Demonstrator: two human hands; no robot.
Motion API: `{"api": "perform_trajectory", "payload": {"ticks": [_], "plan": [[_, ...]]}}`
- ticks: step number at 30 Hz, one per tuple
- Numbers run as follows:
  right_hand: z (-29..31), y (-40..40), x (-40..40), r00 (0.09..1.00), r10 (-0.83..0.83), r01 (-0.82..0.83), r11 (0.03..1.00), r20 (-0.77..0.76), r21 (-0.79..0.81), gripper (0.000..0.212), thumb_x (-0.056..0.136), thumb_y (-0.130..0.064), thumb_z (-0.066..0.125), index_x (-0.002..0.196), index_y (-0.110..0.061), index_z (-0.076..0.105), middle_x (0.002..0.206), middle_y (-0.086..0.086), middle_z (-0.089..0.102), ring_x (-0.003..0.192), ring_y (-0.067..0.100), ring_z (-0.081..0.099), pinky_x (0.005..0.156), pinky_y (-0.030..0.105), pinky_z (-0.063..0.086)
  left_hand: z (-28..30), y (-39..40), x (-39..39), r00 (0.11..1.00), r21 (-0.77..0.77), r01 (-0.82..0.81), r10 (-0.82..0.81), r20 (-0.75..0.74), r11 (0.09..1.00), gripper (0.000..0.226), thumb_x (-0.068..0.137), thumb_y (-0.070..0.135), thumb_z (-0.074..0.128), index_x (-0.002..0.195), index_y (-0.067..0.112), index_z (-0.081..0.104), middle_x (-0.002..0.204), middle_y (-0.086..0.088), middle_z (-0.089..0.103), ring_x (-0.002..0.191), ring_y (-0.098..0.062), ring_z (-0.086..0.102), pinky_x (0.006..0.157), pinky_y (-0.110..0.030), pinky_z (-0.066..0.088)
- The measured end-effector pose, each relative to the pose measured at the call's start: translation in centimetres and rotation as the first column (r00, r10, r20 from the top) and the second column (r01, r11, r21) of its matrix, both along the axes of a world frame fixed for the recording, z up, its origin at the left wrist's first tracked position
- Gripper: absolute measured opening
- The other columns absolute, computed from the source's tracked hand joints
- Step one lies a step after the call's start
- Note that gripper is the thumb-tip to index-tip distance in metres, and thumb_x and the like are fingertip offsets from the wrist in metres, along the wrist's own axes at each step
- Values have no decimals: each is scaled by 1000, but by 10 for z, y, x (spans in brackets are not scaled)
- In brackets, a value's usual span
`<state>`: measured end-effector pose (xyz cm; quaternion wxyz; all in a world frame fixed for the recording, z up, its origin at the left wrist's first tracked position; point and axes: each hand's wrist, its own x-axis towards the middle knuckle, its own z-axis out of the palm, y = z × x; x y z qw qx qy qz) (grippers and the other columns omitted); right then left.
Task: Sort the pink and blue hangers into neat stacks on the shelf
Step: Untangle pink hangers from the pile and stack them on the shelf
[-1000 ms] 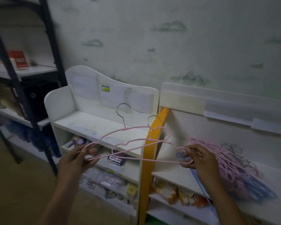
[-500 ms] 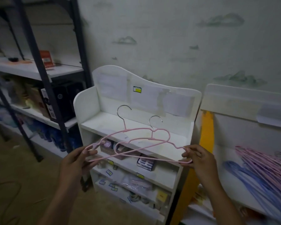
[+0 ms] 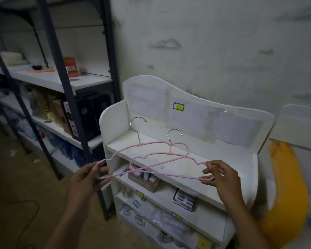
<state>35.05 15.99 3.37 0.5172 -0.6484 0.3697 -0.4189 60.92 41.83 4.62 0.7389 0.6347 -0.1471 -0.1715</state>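
Gripping pink hangers (image 3: 151, 159) above white shelf (image 3: 178, 166)

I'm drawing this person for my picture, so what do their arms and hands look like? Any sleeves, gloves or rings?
Both arms are bare as far as the head view shows: no sleeves in sight. The left hand and right hand wear no gloves, and no rings, watch or bracelets show on either wrist or the fingers. The room is dim, so tiny details could be missed.

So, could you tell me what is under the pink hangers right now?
The white shelf's bare top lies under the hangers. Below it, a small box of items shows, partly hidden.
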Motion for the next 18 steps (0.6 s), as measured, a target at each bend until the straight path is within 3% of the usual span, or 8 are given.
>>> {"api": "perform_trajectory", "payload": {"ticks": [4,18], "plan": [[1,-29,44,1000,9,-10,999,28,32,12,95,-11,60,91,-12,71,81,17,69,62,31,72,62,37,62,16,-28,43,1000,-6,-21,21,11,1000,22,101,12,46,105,12,68,92,-11,74,83,-28,73,69,-33,62],[-29,-94,149,999,-21,25,993,-31,112,10,93,-11,62,91,-11,71,81,16,70,64,33,72,69,47,62,-12,-105,159,996,52,-37,41,-78,998,20,100,13,49,102,14,69,96,-14,73,88,-35,71,70,-33,62]]}}
